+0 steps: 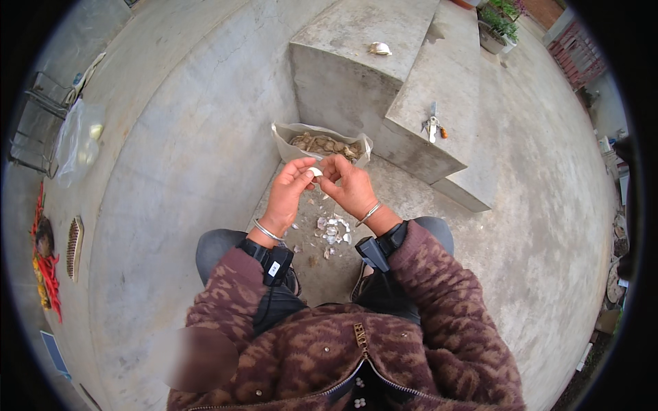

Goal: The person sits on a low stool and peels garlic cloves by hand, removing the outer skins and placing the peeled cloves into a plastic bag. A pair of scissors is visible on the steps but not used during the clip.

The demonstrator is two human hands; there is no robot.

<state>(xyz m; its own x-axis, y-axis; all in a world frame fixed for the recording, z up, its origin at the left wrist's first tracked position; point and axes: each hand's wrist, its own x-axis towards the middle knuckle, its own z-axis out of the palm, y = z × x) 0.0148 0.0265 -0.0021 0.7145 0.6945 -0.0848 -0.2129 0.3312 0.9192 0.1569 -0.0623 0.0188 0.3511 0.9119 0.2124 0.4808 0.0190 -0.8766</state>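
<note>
My left hand (289,187) pinches a pale garlic clove (315,172) between thumb and fingers. On the clove's other side, my right hand (353,185) has its thumb and forefinger at the edge; whether a bit of skin is between them is too small to tell. Below both hands, scraps of garlic skin (333,231) lie scattered on the concrete between my feet. Just beyond my fingers stands an open white plastic sack (280,141) with brownish, dry, crumpled contents (326,144). A garlic piece (380,49) rests on the upper concrete step.
Concrete steps (354,77) rise ahead and to the right. Keys (433,128) lie on the lower one. At left are a plastic bag (77,144) with pale contents, a metal rack (46,103), a brush (74,249) and red chillies (49,272). Potted plants (493,33) stand far right.
</note>
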